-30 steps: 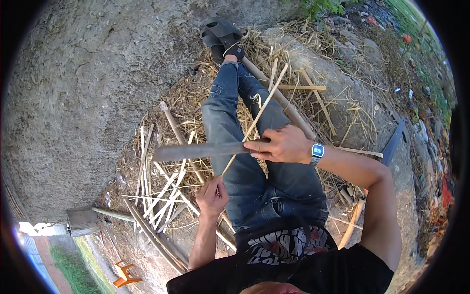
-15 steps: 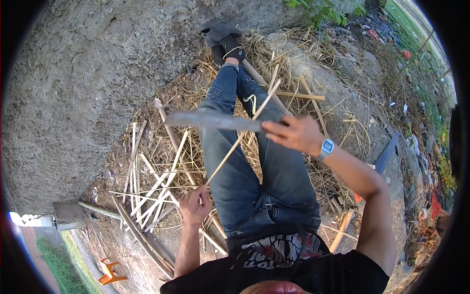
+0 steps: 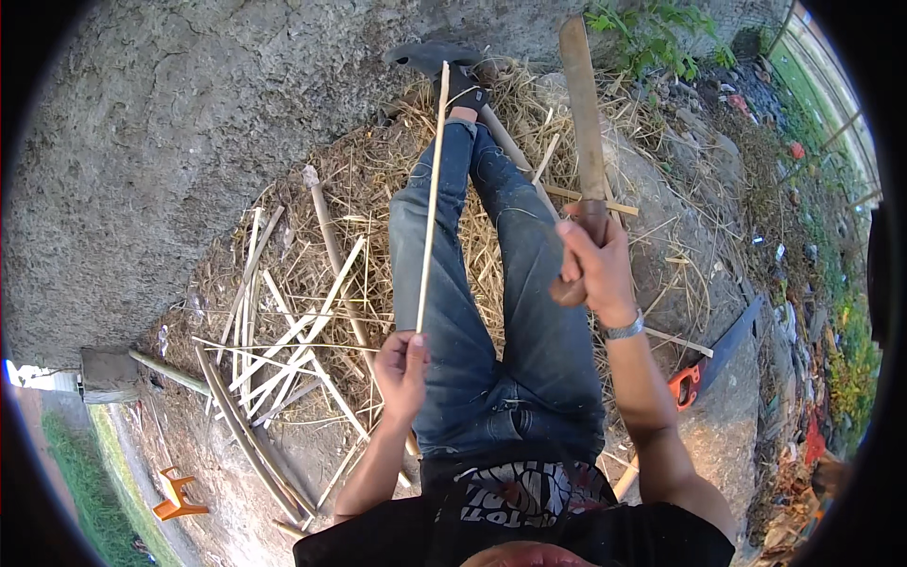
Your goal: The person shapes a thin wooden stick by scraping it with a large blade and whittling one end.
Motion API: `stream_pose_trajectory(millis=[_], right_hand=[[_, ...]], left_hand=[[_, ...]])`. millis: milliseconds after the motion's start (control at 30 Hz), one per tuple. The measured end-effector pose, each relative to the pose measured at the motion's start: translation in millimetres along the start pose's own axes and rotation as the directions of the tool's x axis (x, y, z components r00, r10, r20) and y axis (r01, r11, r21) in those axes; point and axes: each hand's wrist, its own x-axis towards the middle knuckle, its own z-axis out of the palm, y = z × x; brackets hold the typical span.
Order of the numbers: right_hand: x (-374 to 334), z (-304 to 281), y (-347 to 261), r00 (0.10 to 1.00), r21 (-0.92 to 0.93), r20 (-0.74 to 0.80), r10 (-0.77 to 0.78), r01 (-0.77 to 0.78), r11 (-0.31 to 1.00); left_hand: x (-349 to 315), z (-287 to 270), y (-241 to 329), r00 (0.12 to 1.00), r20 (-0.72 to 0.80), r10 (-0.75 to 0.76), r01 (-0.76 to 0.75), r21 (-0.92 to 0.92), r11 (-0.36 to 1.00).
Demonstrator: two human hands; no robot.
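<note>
My left hand (image 3: pixel 402 373) pinches the lower end of a thin, pale bamboo strip (image 3: pixel 433 203), which rises over my jeans and reaches up to my shoes. In my right hand (image 3: pixel 597 265) is a machete (image 3: pixel 585 113), its wooden handle wrapped by my fingers and its long blade pointing away from me. The blade stands to the right of the strip, well apart from it. Around my legs lie loose shavings (image 3: pixel 373 222), and to the left is a crossed heap of pale split strips (image 3: pixel 283 359).
At right lies a handsaw (image 3: pixel 718 357) with an orange handle. A round pole (image 3: pixel 333 231) runs along my left leg. The rough grey wall (image 3: pixel 170 170) fills the upper left. An orange plastic stool (image 3: pixel 178 496) is at lower left, green leaves (image 3: pixel 652 33) at the top.
The machete has swung from lying across the strip to pointing away from me at the right. The strip has turned from a rightward slant to nearly upright, apart from the blade.
</note>
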Motion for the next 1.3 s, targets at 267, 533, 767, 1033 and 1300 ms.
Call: stream_pose_trajectory(millis=[267,533,767,1033,1300], right_hand=[[-19.5,59.3,13.4,0.996,0.087,0.079,0.035,-0.042,0.995],[-27.4,55.3,-12.1,0.983,-0.203,0.168,0.075,-0.04,0.978],[-43.9,77.5,-12.8,0.962,-0.39,0.248,0.115,-0.01,0.921],[-44.0,76.6,-1.7,0.923,-0.52,0.383,-0.039,0.25,0.817],[-51.9,83.3,-12.0,0.939,-0.546,0.322,0.12,0.08,0.834]], left_hand=[[-16.9,92.1,-17.3,0.987,0.142,0.081,-0.068,-0.1,0.993],[42.9,68.0,45.8,0.843,0.088,0.531,-0.529,0.321,0.786],[92.1,69.9,137.8,0.78,0.219,0.587,-0.62,0.139,0.772],[105.1,53.0,155.5,0.771,0.406,0.491,-0.548,0.031,0.836],[107.8,47.5,173.1,0.757,0.39,0.524,-0.476,-0.22,0.852]])
